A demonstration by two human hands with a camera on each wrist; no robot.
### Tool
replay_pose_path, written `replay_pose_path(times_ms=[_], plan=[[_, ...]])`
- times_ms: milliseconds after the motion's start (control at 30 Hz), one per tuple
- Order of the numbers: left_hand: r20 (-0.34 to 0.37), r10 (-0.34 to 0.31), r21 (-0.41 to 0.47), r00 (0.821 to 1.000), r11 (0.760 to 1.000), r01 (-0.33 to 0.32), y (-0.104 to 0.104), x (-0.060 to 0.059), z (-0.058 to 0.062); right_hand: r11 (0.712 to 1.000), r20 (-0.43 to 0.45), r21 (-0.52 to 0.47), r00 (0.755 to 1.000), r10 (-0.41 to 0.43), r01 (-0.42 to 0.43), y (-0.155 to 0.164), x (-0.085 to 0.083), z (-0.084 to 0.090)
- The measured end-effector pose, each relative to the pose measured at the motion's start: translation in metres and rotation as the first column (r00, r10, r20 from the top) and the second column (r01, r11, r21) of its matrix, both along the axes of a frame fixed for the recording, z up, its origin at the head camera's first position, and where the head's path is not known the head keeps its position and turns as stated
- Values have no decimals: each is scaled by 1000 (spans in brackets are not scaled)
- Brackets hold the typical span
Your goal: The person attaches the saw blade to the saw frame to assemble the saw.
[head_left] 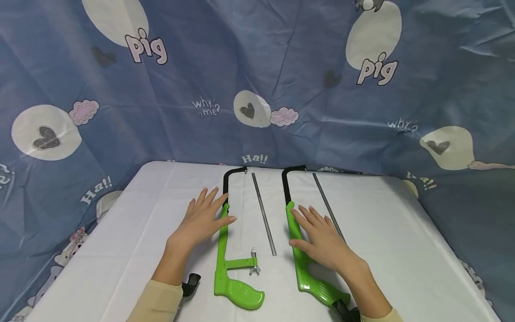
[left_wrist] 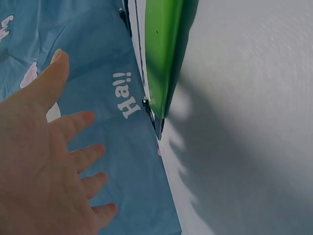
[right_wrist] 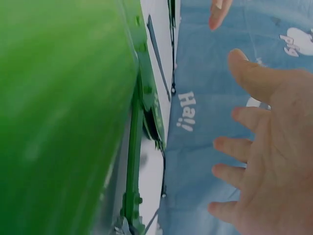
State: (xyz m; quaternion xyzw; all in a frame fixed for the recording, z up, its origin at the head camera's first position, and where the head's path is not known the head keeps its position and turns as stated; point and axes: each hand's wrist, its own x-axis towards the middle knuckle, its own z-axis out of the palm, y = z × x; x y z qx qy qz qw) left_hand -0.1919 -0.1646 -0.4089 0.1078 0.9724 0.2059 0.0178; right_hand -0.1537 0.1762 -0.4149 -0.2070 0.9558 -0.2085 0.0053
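Two green hacksaw frames with black bent front ends lie on the white table. My left hand (head_left: 201, 221), fingers spread and holding nothing, hovers by the upper part of the left hacksaw frame (head_left: 222, 241). That frame's short arm carries a wing nut (head_left: 255, 269). My right hand (head_left: 323, 243) is likewise spread and raised over the right hacksaw frame (head_left: 295, 250), partly covering it. In the left wrist view, the left hand (left_wrist: 54, 147) is apart from the green frame (left_wrist: 164, 49). The right wrist view has the right hand (right_wrist: 269, 147) clear of the large green handle (right_wrist: 58, 112).
A thin grey rod (head_left: 263, 214) lies between the frames, and another grey rod (head_left: 327, 201) lies right of them, its lower end behind my right hand. The white-covered table (head_left: 402, 250) ends at the back against a blue printed cloth (head_left: 322, 103). Black wrist mounts (head_left: 191, 285) sit at both wrists.
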Motion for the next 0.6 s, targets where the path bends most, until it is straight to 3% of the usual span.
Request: replay_pose_path(times_ms=[200,600], plan=[[1,-10,-6,1000,1000,10,3,1,-1,1000,35,-2,999,16,-16,-9,3,-2],[70,-9,3,998,1000,9,6,6,2,998,74,2,995,65,-65,-21,12,-6]])
